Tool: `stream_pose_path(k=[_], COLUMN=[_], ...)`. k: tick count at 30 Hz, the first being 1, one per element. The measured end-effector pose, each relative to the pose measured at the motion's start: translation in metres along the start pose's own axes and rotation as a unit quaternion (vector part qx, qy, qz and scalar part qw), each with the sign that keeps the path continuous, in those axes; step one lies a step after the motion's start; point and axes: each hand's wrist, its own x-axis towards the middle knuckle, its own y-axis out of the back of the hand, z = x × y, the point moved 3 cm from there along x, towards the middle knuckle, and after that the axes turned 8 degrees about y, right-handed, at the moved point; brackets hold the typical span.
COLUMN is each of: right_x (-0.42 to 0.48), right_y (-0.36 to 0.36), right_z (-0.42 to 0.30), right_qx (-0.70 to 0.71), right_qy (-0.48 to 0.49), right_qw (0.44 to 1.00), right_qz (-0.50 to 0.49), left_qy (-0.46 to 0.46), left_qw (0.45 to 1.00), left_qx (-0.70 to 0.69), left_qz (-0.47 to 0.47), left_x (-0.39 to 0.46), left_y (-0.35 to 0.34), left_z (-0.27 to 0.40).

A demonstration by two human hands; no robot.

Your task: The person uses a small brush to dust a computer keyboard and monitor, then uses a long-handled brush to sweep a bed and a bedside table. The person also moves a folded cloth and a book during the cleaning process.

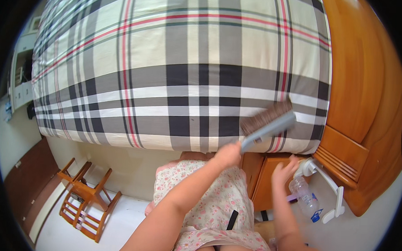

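Note:
My left hand [230,155] grips the handle of a bed brush [269,126] with a light blue-grey back and brown bristles. The brush is blurred and slants up to the right over the near edge of the bed, by the headboard end. Beneath it spreads a plaid bedsheet [149,80] in cream, grey, black and red, pulled mostly smooth. A small dark speck [192,119] shows on the sheet. My right hand [285,170] holds nothing, its fingers apart, above the wooden nightstand [268,181] and close to a white jointed arm, perhaps a lamp [325,178].
The wooden headboard [352,81] rises at the right. A clear plastic bottle [304,197] with a blue cap stands beside the nightstand. A wooden child-sized chair [89,194] is on the white floor at lower left. A floral apron [215,199] covers my front. White shelving [22,69] is at far left.

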Motion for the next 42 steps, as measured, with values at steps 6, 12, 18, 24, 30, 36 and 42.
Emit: stream_pose_path(k=[6,12,18,24,30,36,42], right_x=[-0.113,-0.040,0.092,0.193,0.192,0.108,0.128], right_y=[0.010,-0.018,-0.044,-0.107,-0.117,-0.029,-0.054], right_z=[-0.132,-0.246,-0.350,-0.403,-0.223,-0.139,-0.257], right_qx=[0.550,0.417,0.333,0.265,0.182,-0.075,-0.003], right_qy=[-0.289,0.018,0.130,0.250,0.118,-0.213,0.085], right_qw=[0.727,0.881,0.921,0.922,0.976,0.972,0.979], right_qz=[-0.291,-0.221,-0.157,-0.129,-0.004,0.071,0.188], left_qy=[-0.076,-0.089,0.068,0.207,0.179,0.131,0.126], left_qw=[0.979,0.864,0.853,0.937,0.962,0.978,0.977], left_qx=[-0.163,-0.379,-0.114,0.052,-0.019,-0.050,-0.083], left_qz=[0.096,0.321,0.504,0.277,0.205,0.156,0.151], left_x=[-0.056,-0.092,-0.104,-0.115,-0.134,-0.146,-0.161], left_y=[0.008,0.113,0.164,0.093,0.082,0.080,0.064], left_z=[0.013,-0.006,-0.150,-0.238,-0.239,-0.255,-0.255])
